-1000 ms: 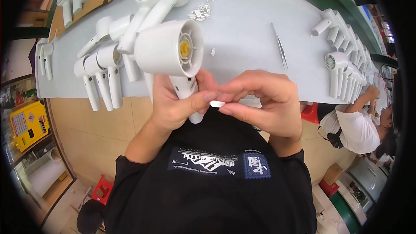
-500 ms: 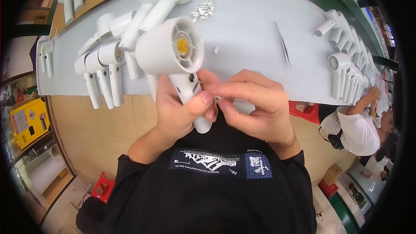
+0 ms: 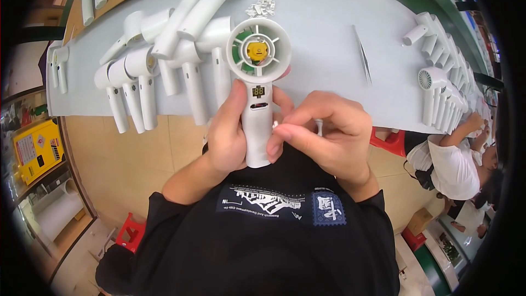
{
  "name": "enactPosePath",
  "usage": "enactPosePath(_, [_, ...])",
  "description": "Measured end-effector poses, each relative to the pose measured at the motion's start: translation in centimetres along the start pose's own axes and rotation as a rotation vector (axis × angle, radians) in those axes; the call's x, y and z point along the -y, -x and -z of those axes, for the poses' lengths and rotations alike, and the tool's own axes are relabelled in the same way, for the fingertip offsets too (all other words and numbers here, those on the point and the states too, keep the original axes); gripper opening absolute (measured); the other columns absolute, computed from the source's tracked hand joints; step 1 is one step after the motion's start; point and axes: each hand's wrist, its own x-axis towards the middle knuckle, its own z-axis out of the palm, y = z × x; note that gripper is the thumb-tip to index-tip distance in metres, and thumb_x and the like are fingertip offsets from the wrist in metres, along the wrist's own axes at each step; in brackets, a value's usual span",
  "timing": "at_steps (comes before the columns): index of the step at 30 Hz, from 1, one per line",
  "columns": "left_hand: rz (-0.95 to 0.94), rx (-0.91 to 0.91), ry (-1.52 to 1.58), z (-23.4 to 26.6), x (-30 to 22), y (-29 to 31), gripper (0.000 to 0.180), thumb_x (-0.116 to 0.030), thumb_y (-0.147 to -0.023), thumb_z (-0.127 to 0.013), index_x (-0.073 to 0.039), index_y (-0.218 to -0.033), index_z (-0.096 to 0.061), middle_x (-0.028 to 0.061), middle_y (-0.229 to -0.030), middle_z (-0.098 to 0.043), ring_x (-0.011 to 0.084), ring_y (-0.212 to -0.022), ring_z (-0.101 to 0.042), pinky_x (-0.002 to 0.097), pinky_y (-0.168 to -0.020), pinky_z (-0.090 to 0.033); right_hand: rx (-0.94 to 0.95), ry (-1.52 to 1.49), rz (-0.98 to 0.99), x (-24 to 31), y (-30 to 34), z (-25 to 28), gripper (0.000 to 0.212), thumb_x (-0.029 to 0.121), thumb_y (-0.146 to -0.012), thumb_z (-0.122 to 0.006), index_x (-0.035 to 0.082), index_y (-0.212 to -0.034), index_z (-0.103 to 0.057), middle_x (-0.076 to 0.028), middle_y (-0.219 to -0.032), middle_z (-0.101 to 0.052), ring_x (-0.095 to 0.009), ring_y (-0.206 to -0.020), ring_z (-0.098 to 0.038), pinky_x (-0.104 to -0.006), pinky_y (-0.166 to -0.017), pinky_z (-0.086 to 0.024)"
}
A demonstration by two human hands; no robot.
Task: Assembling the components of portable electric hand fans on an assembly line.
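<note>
pale table, tweezers right of held fan

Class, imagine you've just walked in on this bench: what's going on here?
A person's left hand holds a white handheld fan upright, its open round head turned to the camera. The right hand pinches a small white piece beside the handle, below a dark slot. On the table, a pile of similar small pieces lies beyond the fan, tweezers lie to the right, and more white fans stand to the left.
</note>
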Motion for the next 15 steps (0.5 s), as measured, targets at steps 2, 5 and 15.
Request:
enactPosePath(2, [0.05, -0.19, -0.056, -1.0, -0.5, 0.1, 0.061, -0.046, -0.1, -0.012, 0.004, -0.112, -0.045, 0.011, -0.063, -0.054, 0.0151, -0.047, -0.05, 0.0265, -0.046, -0.043, 0.01, 0.146, 0.061, -0.1, -0.3, 0.1, 0.008, 0.0, -0.078, -0.072, -0.001, -0.079, -0.065, -0.006, -0.073, -0.063, -0.011, -0.059, -0.063, -0.0205, -0.053, -0.048])
enactPosePath(5, [0.042, -0.012, -0.084, -0.3, -0.3, 0.4, 0.062, -0.045, -0.101, -0.012, 0.004, -0.117, -0.045, 0.0109, -0.063, -0.055, 0.0157, -0.048, -0.052, 0.026, -0.047, -0.044, -0.058, 0.297, 0.188, -0.8, -0.4, -0.1, 0.007, 0.001, -0.076, -0.075, 0.002, -0.078, -0.068, -0.002, -0.069, -0.056, -0.007, -0.056, -0.054, -0.0202, -0.05, -0.043])
enactPosePath(15, [-0.048, 0.104, -0.135, 0.3, 0.5, 0.6, 0.049, -0.036, -0.103, -0.02, 0.004, -0.122, -0.039, 0.0159, -0.105, -0.055, 0.0157, -0.058, -0.056, 0.0253, -0.054, -0.047, -0.111, -0.375, -0.282, -0.8, 0.1, -1.4, 0.012, -0.009, -0.075, -0.071, -0.002, -0.076, -0.061, -0.001, -0.072, -0.044, -0.013, -0.052, -0.06, -0.0223, -0.041, -0.049])
